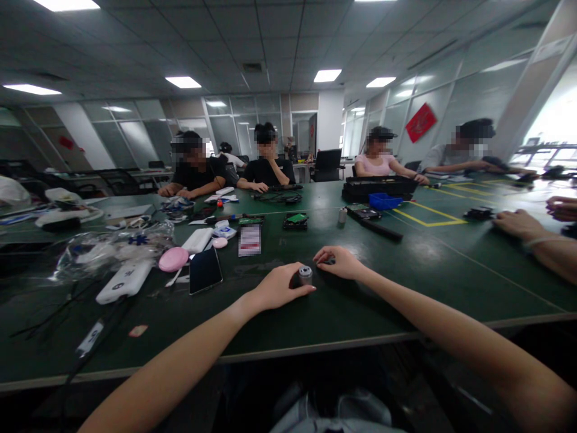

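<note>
**My left hand (280,286) is on the can (305,276), and my right hand (341,263) is just beside it**

I have my left hand curled around the small metal can, with my thumb on the near side. My right hand is apart from the left one. Its fingers are bent and close together, but I can't tell if they pinch a little bit of something. The can stands up straight on the green table (336,316), near the middle of the picture, a bit low. I can see its round top, with dark spots on it.

How far have I got? I think I am in the middle of it. The can is up and held, so that part looks done. I see nothing joined to it, so I guess there is more left to do, but the top is too small to be sure.

The other can (342,215) stands farther up the picture, right of the middle, and I am not touching it. The green board (295,220) lies left of that one, well apart from my hands. The phone (206,271) lies left of my left hand.
</note>
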`<state>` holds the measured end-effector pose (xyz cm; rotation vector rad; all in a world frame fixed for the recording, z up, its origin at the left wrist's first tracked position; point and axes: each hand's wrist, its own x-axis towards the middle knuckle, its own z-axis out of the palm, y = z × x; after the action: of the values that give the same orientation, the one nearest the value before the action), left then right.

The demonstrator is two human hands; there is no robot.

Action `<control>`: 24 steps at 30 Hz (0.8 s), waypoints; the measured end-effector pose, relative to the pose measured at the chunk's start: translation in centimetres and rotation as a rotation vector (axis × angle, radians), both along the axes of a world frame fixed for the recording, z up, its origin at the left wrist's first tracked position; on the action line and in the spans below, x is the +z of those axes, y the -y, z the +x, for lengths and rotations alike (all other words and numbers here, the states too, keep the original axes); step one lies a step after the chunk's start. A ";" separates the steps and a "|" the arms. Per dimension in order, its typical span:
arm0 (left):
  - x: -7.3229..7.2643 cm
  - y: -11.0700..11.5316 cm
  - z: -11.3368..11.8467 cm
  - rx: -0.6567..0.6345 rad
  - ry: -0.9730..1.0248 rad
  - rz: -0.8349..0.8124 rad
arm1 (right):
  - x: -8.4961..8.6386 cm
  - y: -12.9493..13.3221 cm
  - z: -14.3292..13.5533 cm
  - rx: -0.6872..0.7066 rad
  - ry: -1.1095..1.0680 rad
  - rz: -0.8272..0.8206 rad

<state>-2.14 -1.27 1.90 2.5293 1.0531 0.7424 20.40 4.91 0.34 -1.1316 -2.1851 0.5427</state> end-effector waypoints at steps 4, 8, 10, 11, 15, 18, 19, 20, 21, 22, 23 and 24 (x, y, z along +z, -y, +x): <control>0.0 0.0 0.0 0.008 -0.009 -0.003 | 0.2 0.2 -0.1 -0.013 -0.046 0.014; 0.0 0.0 0.0 0.004 -0.018 -0.011 | 0.8 0.6 -0.6 0.028 -0.181 0.045; 0.0 0.0 -0.1 0.009 -0.019 -0.009 | 1.2 1.0 -1.0 0.081 -0.281 0.024; 0.0 0.0 -0.1 0.011 -0.020 -0.007 | 1.4 1.3 -1.1 0.109 -0.325 0.007; -0.2 -0.1 -0.1 0.027 -0.030 -0.008 | 2.0 2.3 -1.5 0.215 -0.424 -0.050; -0.3 -0.2 -0.1 0.046 -0.031 -0.009 | 2.2 3.0 -1.7 0.299 -0.413 -0.079; -0.3 -0.2 -0.1 0.047 -0.030 -0.009 | 2.2 3.2 -1.8 0.322 -0.399 -0.084; -0.3 -0.2 -0.1 0.047 -0.028 -0.008 | 2.3 3.4 -1.8 0.339 -0.386 -0.084; -0.3 -0.2 -0.1 0.044 -0.027 -0.008 | 2.3 3.5 -1.9 0.347 -0.375 -0.078; -0.3 -0.2 -0.1 0.042 -0.026 -0.007 | 2.3 3.6 -2.0 0.348 -0.366 -0.068; -0.3 -0.2 -0.1 0.039 -0.025 -0.006 | 2.2 3.7 -2.0 0.344 -0.363 -0.054; -0.3 -0.2 -0.1 0.038 -0.024 -0.005 | 2.2 3.7 -2.1 0.335 -0.367 -0.037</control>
<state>-2.24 -1.08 1.61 2.5261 1.1119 0.7202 18.30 1.21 2.56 -0.6208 -2.0494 0.8638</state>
